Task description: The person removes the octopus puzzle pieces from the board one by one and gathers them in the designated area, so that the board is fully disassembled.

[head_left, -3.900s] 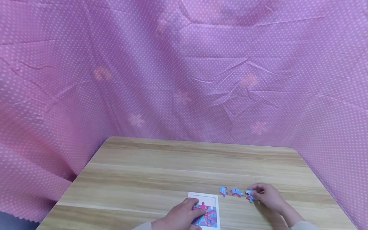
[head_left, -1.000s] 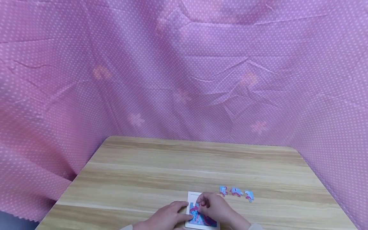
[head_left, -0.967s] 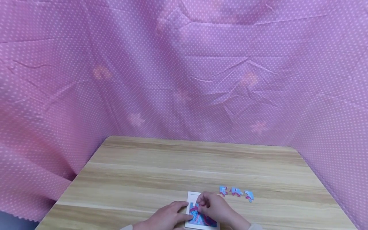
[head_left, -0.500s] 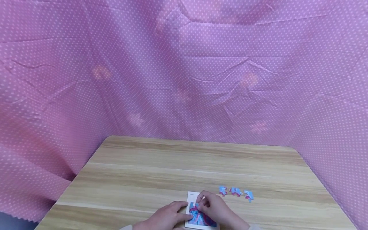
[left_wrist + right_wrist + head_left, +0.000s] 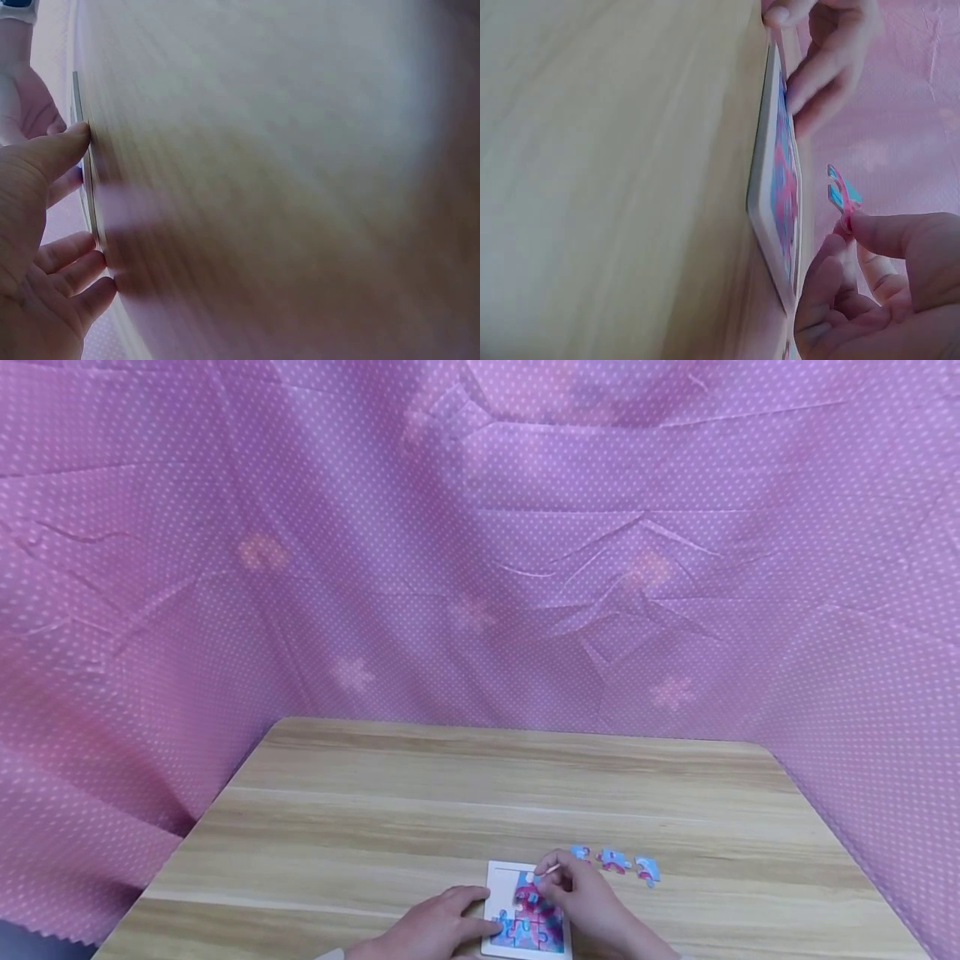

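Between thumb and fingertips, my right hand (image 5: 585, 893) pinches a small pink-and-blue jigsaw piece (image 5: 845, 196); it is tilted and raised off the puzzle in the right wrist view. Just left of and below that hand lies a white-rimmed puzzle tray (image 5: 489, 881), partly filled with joined pink, blue and purple pieces. White bottom shows at its upper left. My left hand (image 5: 435, 922) rests at the tray's left side, its thumb on the lower-left piece and its index finger on the rim. Its other fingers (image 5: 79, 274) are near the tray's edge and tabletop.
Several loose jigsaw pieces lie in a row right of the tray: a middle one (image 5: 613, 860), an outer one (image 5: 647, 869), and one partly behind my right hand. The wooden table (image 5: 360, 810) meets a pink dotted curtain (image 5: 465, 568) at the back and sides.
Earlier my right hand was at the rightmost loose piece, then over the tray. In the last half second it has risen slightly rightward with a piece, baring white tray bottom. My left hand stays put.
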### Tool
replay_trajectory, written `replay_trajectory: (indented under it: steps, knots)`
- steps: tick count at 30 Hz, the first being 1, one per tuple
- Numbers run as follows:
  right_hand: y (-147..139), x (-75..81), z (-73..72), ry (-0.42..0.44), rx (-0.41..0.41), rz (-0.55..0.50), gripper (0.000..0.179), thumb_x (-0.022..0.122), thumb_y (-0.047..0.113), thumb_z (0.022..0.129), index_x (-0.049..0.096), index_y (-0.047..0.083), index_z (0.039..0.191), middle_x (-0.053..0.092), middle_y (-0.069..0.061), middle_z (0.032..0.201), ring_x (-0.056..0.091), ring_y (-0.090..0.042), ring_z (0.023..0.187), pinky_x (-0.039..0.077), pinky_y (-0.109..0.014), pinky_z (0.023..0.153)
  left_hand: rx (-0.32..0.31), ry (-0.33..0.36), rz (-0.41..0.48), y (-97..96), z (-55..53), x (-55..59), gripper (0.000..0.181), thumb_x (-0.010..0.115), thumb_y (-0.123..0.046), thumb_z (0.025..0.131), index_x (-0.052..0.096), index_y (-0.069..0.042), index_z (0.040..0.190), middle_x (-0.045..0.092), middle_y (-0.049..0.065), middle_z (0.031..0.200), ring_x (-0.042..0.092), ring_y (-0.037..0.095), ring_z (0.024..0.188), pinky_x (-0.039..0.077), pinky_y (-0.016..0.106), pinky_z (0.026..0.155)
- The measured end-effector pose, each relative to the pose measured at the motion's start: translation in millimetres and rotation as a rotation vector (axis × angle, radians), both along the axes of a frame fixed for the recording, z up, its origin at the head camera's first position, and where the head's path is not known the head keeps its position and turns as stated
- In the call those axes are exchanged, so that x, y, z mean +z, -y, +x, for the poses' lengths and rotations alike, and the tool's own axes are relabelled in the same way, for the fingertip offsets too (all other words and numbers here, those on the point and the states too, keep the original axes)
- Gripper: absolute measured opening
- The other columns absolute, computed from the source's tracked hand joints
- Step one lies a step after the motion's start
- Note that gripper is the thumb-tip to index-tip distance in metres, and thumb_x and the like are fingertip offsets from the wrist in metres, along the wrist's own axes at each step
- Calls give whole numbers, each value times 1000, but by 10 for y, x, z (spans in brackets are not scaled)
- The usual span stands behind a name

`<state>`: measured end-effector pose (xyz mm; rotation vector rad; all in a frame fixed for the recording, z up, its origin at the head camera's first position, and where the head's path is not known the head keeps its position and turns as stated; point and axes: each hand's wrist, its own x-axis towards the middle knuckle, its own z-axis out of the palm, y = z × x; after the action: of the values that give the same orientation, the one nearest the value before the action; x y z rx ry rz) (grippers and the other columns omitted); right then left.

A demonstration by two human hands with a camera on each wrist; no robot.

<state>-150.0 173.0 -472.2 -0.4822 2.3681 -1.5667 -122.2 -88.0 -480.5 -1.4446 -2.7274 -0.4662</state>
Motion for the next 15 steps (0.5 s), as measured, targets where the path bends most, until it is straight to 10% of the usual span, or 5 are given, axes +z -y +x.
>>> replay_trajectory:
  steps: [15]
  knots:
    - [-459,35,79,-64,-100,105,14,67,10,86,62,5,98,61,-2,82,57,-16,73,51,-25,60,29,124,-23,13,96,47,47,52,-53,92,61,-26,130,49,10,134,49,23,119,47,37,92]
